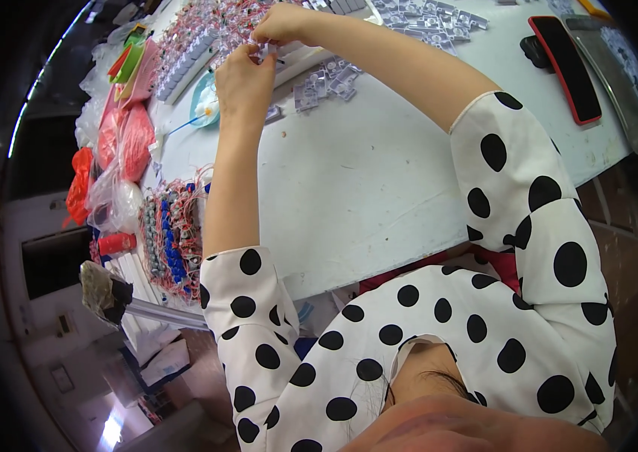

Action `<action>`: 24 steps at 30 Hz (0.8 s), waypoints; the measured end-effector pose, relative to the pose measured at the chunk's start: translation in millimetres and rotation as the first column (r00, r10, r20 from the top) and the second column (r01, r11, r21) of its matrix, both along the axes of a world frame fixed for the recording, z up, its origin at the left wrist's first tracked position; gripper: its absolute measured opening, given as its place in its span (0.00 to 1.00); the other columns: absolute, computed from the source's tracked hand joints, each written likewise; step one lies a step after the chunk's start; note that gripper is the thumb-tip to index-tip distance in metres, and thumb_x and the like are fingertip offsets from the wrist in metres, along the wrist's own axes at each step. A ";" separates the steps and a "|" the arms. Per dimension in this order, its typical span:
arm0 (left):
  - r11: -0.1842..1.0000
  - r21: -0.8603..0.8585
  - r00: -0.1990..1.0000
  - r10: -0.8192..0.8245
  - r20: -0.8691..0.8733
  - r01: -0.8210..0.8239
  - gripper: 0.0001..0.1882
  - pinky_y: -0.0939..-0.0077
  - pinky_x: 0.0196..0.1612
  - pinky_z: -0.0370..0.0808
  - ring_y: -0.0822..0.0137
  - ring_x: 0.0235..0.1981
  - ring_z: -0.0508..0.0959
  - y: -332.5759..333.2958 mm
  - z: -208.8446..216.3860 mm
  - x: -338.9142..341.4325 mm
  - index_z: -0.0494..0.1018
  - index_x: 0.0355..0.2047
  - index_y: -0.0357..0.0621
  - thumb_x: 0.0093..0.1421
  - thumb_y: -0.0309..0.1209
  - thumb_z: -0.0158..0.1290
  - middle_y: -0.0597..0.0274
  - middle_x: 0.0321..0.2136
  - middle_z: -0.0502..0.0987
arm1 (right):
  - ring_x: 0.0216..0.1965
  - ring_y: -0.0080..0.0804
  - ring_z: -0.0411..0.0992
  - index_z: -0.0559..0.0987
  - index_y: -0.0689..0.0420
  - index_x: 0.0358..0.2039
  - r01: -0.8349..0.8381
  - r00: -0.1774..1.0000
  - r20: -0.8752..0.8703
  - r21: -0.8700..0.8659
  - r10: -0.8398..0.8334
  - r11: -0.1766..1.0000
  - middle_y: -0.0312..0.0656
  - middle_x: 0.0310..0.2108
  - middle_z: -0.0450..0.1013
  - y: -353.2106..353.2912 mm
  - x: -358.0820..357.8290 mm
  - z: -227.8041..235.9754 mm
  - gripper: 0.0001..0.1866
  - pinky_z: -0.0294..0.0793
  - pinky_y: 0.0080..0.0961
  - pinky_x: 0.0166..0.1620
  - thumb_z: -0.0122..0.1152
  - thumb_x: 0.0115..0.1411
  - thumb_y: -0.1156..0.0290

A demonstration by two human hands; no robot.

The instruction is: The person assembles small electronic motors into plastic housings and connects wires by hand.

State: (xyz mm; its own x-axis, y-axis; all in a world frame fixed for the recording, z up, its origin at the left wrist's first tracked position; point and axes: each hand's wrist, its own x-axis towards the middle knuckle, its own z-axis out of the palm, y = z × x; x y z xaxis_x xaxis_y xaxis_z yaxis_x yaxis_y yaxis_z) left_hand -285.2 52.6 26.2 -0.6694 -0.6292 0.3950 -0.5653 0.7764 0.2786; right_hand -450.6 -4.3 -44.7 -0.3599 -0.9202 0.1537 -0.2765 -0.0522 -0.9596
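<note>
Both of my arms reach to the far edge of the white table. My left hand is closed, with thumb and fingertips pinched together. My right hand is bent over just beyond it, its fingers also closed in a pinch. Between the fingertips something small and pale shows, too small and covered to name. A white strip-like holder lies under and beside the hands. Past them spreads a heap of small clear parts with red wires.
Clear plastic pieces lie right of my left hand, more farther back. At left are a light-blue dish, red plastic bags and bundles of blue and grey wired parts. A red-edged phone stands at far right.
</note>
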 end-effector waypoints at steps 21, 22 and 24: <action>0.994 -0.084 0.980 0.088 0.180 -0.073 0.13 0.56 0.48 0.78 0.41 0.38 0.83 1.9 -3.3 -39.3 0.82 0.31 0.33 0.50 0.32 0.61 0.39 0.33 0.82 | 0.43 0.50 0.79 0.85 0.56 0.35 0.301 0.886 -0.337 -0.104 -0.318 0.948 0.56 0.37 0.80 53.2 -29.7 5.9 0.14 0.78 0.40 0.47 0.63 0.50 0.63; 0.980 -0.164 0.965 0.147 0.215 -0.113 0.15 0.58 0.47 0.78 0.44 0.39 0.83 -8.0 -5.1 -22.1 0.82 0.32 0.36 0.49 0.36 0.63 0.42 0.34 0.83 | 0.42 0.49 0.80 0.85 0.56 0.34 0.248 0.939 -0.241 -0.023 -0.246 0.968 0.56 0.36 0.80 58.3 -10.6 20.0 0.13 0.78 0.39 0.46 0.63 0.50 0.64; 0.968 -0.227 0.958 0.162 0.237 -0.107 0.18 0.60 0.46 0.78 0.46 0.39 0.83 -5.1 -9.1 -25.4 0.83 0.33 0.39 0.48 0.40 0.66 0.44 0.35 0.83 | 0.41 0.48 0.80 0.86 0.57 0.32 0.228 0.964 -0.155 0.068 -0.215 0.971 0.55 0.35 0.81 75.2 -16.4 20.4 0.12 0.78 0.39 0.46 0.62 0.50 0.64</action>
State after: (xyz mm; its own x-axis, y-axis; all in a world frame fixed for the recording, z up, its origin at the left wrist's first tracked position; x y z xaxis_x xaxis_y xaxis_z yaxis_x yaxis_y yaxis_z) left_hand -310.6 47.5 17.1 -0.6789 -0.6416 0.3570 -0.6991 0.7135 -0.0473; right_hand -467.0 70.9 -24.3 -0.5359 -0.8318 0.1448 -0.4087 0.1055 -0.9066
